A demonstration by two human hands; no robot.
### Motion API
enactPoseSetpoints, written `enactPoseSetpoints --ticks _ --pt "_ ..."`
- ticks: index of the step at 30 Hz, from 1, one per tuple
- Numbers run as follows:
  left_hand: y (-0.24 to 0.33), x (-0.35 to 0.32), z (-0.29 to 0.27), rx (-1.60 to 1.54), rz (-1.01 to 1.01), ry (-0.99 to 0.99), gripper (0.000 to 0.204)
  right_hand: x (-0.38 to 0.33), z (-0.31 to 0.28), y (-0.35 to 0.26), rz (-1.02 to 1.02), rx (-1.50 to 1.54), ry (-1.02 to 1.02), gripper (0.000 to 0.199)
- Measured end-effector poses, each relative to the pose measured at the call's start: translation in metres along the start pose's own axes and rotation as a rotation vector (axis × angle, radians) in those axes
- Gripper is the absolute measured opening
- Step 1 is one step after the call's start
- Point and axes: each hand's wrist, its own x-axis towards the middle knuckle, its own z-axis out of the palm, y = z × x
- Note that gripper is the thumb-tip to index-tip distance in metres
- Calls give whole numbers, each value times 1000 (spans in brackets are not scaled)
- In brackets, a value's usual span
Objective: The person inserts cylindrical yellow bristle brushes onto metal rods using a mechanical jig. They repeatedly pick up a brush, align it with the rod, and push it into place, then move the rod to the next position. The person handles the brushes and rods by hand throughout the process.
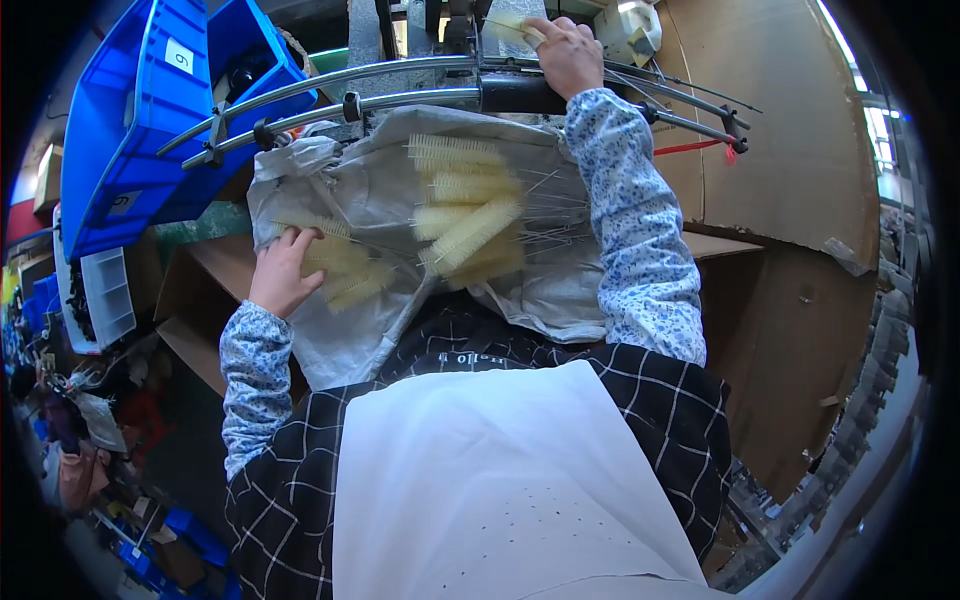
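My right hand (570, 57) is raised at the far side, over the metal rails. Its fingers close on a yellow bristle brush (512, 25), blurred, whose thin wire points left. To the left, my left hand (286, 270) lies over a loose group of yellow bristle brushes (355, 272). The thumb and fingers there are bent but apart, and I see nothing gripped between them. A second pile of yellow brushes (470, 235) rests in the middle, with bare wire stems (550, 235) sticking out to the right. Both groups lie on a grey-white cloth (380, 150) over my lap.
Two curved metal rails (400, 100) with clamps cross in front of me. Blue plastic bins (140, 130) stand at the left. Large cardboard sheets (780, 120) rise at the right, and an open cardboard box (205, 290) sits beside my left arm. A red strip (690, 147) hangs by the right rail end.
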Motion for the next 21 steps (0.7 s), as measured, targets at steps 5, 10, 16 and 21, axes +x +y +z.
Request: enactPoseSetpoints --ticks 5,10,16,21 --pt "-11 -8 16 -249 87 57 37 7 9 -7 -4 36 -37 30" --pt "-5 -8 -6 -591 -91 -42 29 9 0 -10 36 205 -86 23" --pt "-9 -19 -30 -930 32 157 28 14 -5 -10 9 232 -66 19" --pt "0 -24 -56 -840 196 344 25 29 8 -4 -38 118 -95 21"
